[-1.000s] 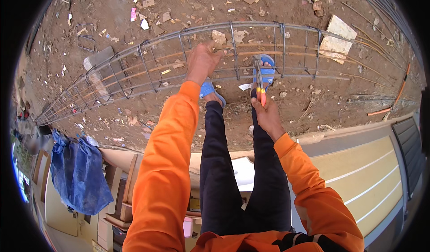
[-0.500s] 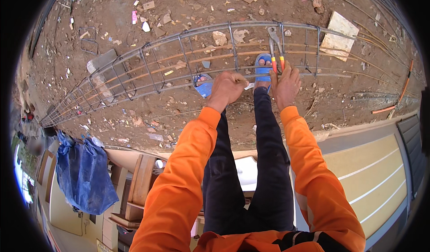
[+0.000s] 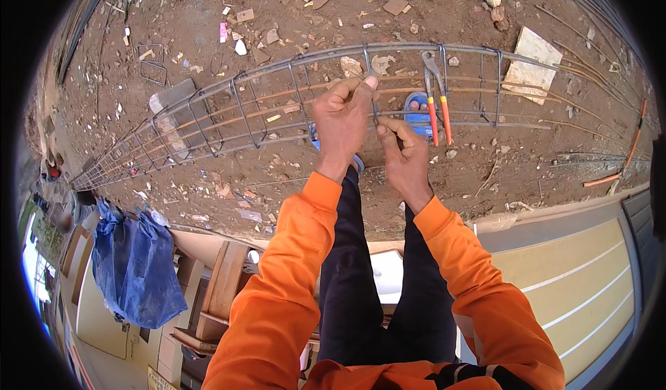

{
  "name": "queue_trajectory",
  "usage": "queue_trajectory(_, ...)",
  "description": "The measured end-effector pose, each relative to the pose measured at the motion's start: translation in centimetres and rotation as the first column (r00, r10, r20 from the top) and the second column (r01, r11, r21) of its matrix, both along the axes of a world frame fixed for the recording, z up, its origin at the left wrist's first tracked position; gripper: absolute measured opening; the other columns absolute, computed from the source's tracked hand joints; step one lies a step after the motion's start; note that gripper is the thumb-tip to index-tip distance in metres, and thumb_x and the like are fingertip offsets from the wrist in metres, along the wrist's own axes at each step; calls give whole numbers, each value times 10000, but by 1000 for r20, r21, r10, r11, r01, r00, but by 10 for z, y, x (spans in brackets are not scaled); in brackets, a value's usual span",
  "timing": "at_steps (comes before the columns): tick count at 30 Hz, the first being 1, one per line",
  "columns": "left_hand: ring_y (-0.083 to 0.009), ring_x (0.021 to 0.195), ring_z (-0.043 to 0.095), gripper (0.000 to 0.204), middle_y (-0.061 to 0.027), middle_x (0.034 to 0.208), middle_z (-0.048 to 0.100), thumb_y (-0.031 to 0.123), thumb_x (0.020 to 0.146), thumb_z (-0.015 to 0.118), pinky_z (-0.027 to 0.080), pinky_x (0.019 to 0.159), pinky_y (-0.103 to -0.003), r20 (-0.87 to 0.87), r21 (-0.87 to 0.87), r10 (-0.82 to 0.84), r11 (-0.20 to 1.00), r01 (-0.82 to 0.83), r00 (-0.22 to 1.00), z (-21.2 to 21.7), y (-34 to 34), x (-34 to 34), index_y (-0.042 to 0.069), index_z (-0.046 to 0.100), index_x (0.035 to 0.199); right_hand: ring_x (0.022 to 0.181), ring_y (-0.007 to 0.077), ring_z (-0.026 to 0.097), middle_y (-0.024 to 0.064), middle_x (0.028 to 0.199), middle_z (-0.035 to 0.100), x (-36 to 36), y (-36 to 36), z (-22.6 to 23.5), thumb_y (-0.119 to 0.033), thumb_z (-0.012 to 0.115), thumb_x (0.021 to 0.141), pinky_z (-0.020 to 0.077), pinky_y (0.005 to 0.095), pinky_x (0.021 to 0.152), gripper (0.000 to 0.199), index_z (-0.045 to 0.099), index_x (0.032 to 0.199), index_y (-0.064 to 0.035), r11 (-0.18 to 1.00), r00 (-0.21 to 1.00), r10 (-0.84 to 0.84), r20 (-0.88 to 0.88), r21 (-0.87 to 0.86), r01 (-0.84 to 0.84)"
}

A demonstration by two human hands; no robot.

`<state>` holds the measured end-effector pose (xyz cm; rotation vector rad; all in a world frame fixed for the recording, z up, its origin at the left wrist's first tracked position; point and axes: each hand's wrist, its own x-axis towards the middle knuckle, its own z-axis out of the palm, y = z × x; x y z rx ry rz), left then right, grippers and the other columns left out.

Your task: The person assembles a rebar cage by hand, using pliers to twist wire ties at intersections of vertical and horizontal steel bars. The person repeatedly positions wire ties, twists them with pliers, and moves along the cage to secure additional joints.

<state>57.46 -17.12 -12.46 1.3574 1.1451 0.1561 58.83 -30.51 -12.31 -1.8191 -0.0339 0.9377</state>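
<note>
A long rebar cage of straight bars and square stirrups stretches across in front of me. My left hand is closed, thumb and fingertips pinched beside the upper part of a stirrup. Just right of it and nearer, my right hand pinches at the cage's near bar, by the same stirrup. Whatever lies between the fingertips of either hand is too small to make out. Pliers with red and yellow handles rest against the cage bars to the right, apart from both hands.
Stones and rubbish litter the dirt ground. A pale slab lies under the cage's right end, a grey block under its left. Loose bars lie at right. My feet in blue sandals stand by the cage. A blue tarp hangs at left.
My right hand has come away from the pliers' handles and moved left to the stirrup. My left hand has risen farther over the cage. The pliers stay on the bars.
</note>
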Motion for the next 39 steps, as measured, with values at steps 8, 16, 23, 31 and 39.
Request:
queue_trajectory(8, -114, 678, 605, 215, -67, 766, 693, 195, 925, 667, 466, 653, -260, -20, -467, 270, 849, -248, 963, 5, 21, -4, -7, 718, 871, 681, 124, 507, 56, 794, 598, 50, -6, 17, -153, 625, 949, 415, 269, 601, 161, 668, 1001, -7, 994, 996, 82, -30, 72, -80)
queue_trajectory(16, -130, 737, 602, 204, -74, 911, 684, 204, 946, 650, 488, 671, -284, 114, -544, 482, 762, -351, 869, -24, 11, -21, 4, 674, 978, 703, 73, 474, 7, 790, 585, 66, -7, 13, -228, 577, 988, 406, 257, 644, 241, 670, 950, -10, 912, 887, 406, -221, 161, -377)
queue_trajectory(23, -112, 768, 596, 196, -48, 889, 667, 224, 949, 645, 486, 668, -274, 96, -524, 512, 755, -394, 854, -52, 3, -22, 30, 667, 940, 680, 49, 433, -32, 813, 578, 56, -8, -9, -147, 579, 976, 368, 226, 599, 210, 683, 1089, -4, 997, 892, 74, -446, 37, -65)
queue_trajectory(31, -304, 873, 624, 499, -171, 978, 670, 426, 964, 517, 484, 817, -403, -381, 385, -291, 813, 437, 878, -89, 46, 23, -37, 690, 892, 650, 42, 443, -19, 820, 597, 54, -25, -53, -85, 529, 966, 356, 222, 553, 223, 664, 1120, 5, 974, 980, -85, -181, -222, 43)
queue_trajectory(39, -312, 1257, 519, 611, -199, 1283, 606, 543, 980, 377, 360, 1055, -408, -455, -351, -441, 887, 300, 773, -135, 72, 67, 39, 719, 1027, 493, 27, 367, -42, 700, 527, 60, 40, -103, -109, 521, 969, 285, 215, 416, 191, 659, 1092, -62, 925, 716, -357, -600, -121, 360)
